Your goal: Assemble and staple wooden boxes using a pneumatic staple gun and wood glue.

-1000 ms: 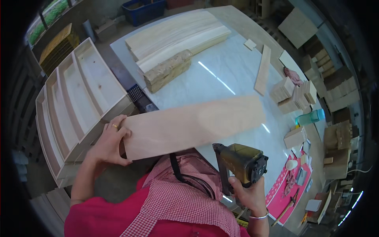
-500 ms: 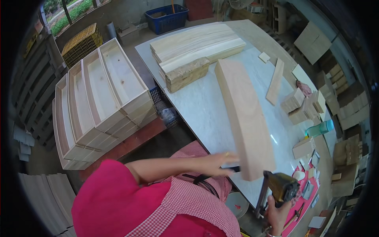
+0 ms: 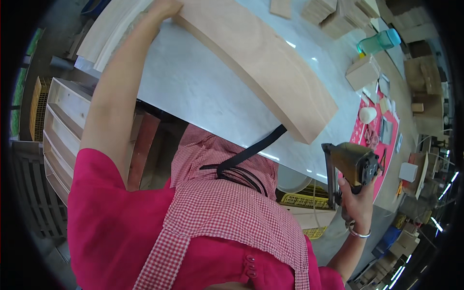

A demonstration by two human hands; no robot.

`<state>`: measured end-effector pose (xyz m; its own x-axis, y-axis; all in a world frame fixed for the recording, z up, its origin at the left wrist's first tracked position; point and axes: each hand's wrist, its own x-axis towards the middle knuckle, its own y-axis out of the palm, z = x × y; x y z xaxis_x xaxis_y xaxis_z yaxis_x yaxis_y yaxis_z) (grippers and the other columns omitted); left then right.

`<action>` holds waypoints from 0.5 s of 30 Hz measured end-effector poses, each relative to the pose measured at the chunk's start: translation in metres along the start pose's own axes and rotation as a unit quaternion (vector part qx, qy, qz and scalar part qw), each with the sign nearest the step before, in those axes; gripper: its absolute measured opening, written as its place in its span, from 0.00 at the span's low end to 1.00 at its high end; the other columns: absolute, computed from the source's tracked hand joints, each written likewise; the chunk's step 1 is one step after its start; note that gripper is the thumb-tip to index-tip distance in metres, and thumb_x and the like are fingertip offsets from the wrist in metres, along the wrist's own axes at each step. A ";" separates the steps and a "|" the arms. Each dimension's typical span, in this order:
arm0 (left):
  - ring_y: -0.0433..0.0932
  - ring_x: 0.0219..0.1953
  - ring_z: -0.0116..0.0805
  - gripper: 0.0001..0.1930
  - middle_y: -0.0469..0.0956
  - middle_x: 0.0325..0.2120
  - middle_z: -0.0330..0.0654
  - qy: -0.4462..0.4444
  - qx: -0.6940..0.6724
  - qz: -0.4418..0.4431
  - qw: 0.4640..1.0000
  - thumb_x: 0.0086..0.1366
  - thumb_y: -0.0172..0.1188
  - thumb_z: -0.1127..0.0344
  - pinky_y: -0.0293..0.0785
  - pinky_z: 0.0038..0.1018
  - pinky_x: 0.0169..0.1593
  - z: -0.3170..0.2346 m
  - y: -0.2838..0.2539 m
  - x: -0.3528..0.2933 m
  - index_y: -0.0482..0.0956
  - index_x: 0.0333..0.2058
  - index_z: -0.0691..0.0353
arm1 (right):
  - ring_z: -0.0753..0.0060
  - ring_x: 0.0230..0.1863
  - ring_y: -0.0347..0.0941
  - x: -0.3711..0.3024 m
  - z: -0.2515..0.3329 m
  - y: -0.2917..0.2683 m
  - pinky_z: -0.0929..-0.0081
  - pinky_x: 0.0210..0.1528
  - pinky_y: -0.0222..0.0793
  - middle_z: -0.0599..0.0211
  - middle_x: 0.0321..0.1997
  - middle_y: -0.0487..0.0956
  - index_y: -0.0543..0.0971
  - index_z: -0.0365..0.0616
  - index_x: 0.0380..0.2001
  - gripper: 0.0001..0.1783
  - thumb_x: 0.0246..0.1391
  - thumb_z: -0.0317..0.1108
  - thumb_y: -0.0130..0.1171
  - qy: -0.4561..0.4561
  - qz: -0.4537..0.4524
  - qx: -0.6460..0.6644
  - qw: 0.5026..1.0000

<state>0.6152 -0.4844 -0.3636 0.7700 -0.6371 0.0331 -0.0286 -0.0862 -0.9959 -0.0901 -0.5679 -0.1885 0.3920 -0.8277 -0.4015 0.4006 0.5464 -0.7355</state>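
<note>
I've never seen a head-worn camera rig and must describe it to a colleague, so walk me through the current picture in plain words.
There is no machine arm here: a person works with two bare hands. The camera sits on the head and looks down, so picture left is the person's left; its fisheye lens bends straight edges.

The left hand is at the far end of a long wooden piece, lying on a white-topped table; its exact grip is hard to see. The right hand grips a dark tool that looks like a nail gun.

Toward the right side of the table are a teal bottle, a pale wood block and a pink sheet with small things on it.
</note>
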 end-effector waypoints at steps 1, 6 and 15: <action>0.75 0.48 0.56 0.21 0.75 0.44 0.61 -0.037 -0.061 -0.002 0.997 0.52 0.61 0.55 0.71 0.46 0.51 -0.009 -0.005 -0.006 0.78 0.39 0.69 | 0.83 0.15 0.65 0.001 -0.001 0.001 0.82 0.13 0.59 0.70 0.26 0.74 0.58 0.41 0.59 0.35 0.53 0.32 0.65 -0.002 -0.010 0.012 1.000; 0.79 0.45 0.54 0.16 0.79 0.40 0.61 0.168 -0.377 -0.130 0.901 0.54 0.59 0.62 0.73 0.42 0.51 -0.042 -0.089 -0.112 0.81 0.36 0.70 | 0.85 0.19 0.66 0.002 0.016 0.007 0.81 0.19 0.60 0.72 0.25 0.76 0.71 0.37 0.44 0.20 0.52 0.33 0.66 0.018 -0.006 0.037 0.999; 0.76 0.48 0.44 0.16 0.75 0.51 0.46 0.629 -0.223 0.212 0.714 0.58 0.52 0.74 0.72 0.35 0.50 -0.153 -0.025 -0.389 0.78 0.46 0.57 | 0.86 0.11 0.60 -0.001 -0.031 0.019 0.82 0.12 0.53 0.77 0.16 0.68 0.72 0.38 0.42 0.17 0.58 0.38 0.63 -0.042 -0.078 0.060 0.994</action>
<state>0.2186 -0.3521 -0.3385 -0.5419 -0.8378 0.0661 -0.5057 0.2623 -0.8218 -0.1090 -0.5605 -0.2192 0.3837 -0.8928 -0.2359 0.5558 0.4272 -0.7131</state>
